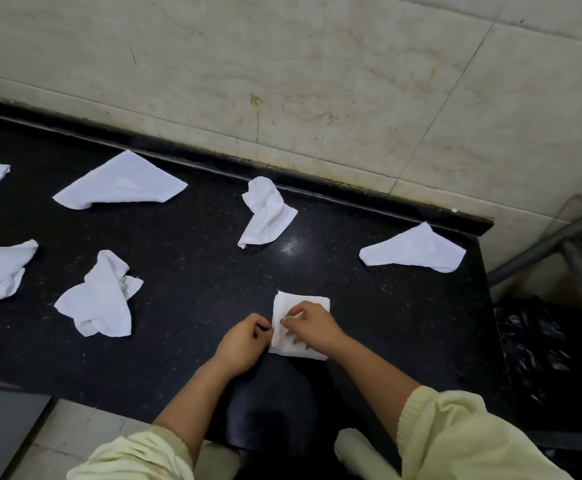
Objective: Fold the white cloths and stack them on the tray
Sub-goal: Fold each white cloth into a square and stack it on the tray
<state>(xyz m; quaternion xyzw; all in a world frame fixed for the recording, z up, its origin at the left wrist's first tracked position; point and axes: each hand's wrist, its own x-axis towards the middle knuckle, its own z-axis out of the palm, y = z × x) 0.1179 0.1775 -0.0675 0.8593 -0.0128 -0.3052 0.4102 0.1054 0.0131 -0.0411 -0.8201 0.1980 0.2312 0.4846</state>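
Danger now is that the fold opens: the folded cloth is small and soft, and if one hand lets go too early, I think the layers may slide apart. It lies on the black counter, near the front edge, right of centre. The left hand pinches its left edge with curled fingers. The right hand lies on top, fingers bent, pinching the same fold. Six loose cloths lie farther away. No tray is in view.

Black speckled countertop, stained beige wall tiles, crumpled black plastic bag, grey metal bars
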